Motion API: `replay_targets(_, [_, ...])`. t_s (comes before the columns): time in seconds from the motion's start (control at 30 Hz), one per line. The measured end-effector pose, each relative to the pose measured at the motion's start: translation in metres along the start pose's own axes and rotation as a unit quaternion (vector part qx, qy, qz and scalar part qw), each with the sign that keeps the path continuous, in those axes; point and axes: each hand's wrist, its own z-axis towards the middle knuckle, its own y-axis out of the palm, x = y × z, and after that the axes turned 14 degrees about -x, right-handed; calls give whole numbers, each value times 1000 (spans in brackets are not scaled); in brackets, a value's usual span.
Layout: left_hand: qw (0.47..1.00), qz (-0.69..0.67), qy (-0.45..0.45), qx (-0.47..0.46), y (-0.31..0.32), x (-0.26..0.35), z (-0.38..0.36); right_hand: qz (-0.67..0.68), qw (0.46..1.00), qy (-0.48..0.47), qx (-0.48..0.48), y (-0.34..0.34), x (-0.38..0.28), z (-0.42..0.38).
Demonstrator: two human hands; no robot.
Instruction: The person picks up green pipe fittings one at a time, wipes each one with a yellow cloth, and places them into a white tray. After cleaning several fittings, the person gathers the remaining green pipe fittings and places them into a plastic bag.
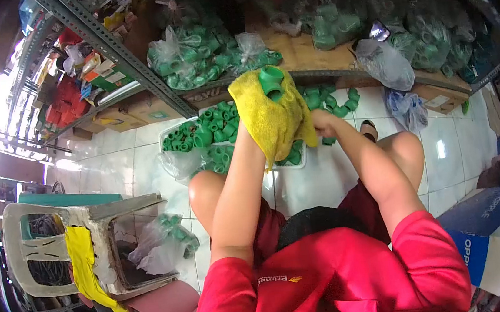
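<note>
A yellow cloth (273, 120) drapes over my left hand (247, 133), hiding its fingers; only the wrist shows below. Out of the top of the cloth sticks a green pipe fitting (272, 80) with round openings, held through the fabric by my left hand. At the cloth's right edge, my right hand (324, 124) has its fingers curled in and seems to grip the fabric. Beneath both hands sits a white tray (165, 133) with many small green fittings (202, 136). More loose green fittings (332, 101) lie on the floor behind my right hand.
Metal shelving (123, 53) stands ahead with bagged green fittings (187, 53). On the left are a plastic chair (34, 252) with a yellow strip of cloth (83, 265), and a plastic bag (156, 245). A blue and white box (478, 241) lies at right.
</note>
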Motion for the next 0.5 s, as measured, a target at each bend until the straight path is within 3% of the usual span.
replay_targets(0.13, [999, -50, -7, -7, -26, -2, 3, 41, 988, 10, -147, 7, 4, 1])
replay_targets(0.23, [999, -43, 6, 33, -14, 5, -1, -27, 989, 38, -143, -5, -7, 3])
replay_targets(0.27, [978, -194, -61, 35, -9, 21, -3, -65, 993, 35, -90, -9, -12, 5])
replay_targets(0.3, [979, -192, -61, 32, -6, 28, -3, -66, 993, 32, -89, -13, -19, 5])
replay_targets(0.37, [947, -306, -56, 83, -4, 32, -2, -197, 974, -94, -57, -9, -42, -5])
replay_targets(0.4, [943, -317, -58, 77, -15, 27, 4, -164, 977, -136, -8, -1, -55, -19])
replay_targets(0.43, [943, -319, -57, 78, -12, 28, 4, -107, 975, -195, -21, -6, -59, -21])
replay_targets(0.5, [997, 19, -42, 55, -3, 33, 4, 35, 966, -256, -11, 3, -73, -21])
